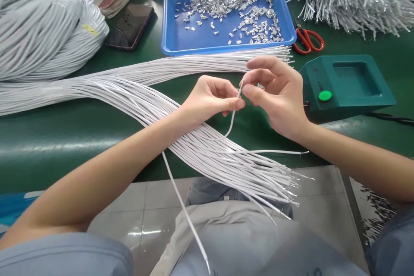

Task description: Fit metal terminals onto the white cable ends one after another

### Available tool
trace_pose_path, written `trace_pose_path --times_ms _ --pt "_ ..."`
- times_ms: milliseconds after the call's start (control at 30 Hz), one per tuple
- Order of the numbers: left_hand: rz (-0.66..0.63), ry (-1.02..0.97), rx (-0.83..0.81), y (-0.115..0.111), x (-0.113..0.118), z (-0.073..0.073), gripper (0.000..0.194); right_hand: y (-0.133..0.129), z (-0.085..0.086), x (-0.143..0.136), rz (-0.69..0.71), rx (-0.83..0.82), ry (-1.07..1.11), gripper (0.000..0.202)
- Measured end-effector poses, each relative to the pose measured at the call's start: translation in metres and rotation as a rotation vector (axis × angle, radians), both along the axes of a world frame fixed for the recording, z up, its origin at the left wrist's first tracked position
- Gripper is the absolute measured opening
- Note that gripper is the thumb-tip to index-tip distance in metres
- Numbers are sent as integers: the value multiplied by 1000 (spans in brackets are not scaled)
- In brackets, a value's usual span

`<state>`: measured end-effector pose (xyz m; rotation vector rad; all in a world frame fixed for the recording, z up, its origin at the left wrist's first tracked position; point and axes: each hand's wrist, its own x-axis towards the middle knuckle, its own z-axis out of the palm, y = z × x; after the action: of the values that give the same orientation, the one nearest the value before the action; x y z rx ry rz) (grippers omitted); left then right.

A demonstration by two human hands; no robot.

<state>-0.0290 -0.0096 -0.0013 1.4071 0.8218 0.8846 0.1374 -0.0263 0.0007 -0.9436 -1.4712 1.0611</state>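
A single white wire (231, 124) curves up from the bundle, its stripped tip pointing upward. Just below that tip, my left hand (213, 97) pinches it between thumb and fingers. The thumb and forefinger of my right hand (281, 95) close around the bare end, with the other fingers loosely curled. Something small and shiny shows behind the right thumb; I cannot make out what it is. Under my left wrist runs the near bundle of white wires (207, 146), its stripped ends fanning over the table's front edge. A second bundle (181, 67) lies behind my hands.
Small metal clips fill part of a blue tray (207, 47). Right of it are red-handled scissors (308, 42) and a green device (347, 90) with a bright green button. A phone (131, 26), a big wire coil (42, 21) and more wires (359, 0) stand at the back.
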Motion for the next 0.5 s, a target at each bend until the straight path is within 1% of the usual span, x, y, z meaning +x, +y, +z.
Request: trace_pose_path --times_ms 133,400,500 --pt "10 45 25 -1 0 0 47 0 0 0 4 -12 -5 23" --pt "-7 25 35 -1 0 -1 48 9 -8 6 138 -144 74 26" --pt "-10 13 39 -2 0 0 47 10 -9 6 166 -152 83 24"
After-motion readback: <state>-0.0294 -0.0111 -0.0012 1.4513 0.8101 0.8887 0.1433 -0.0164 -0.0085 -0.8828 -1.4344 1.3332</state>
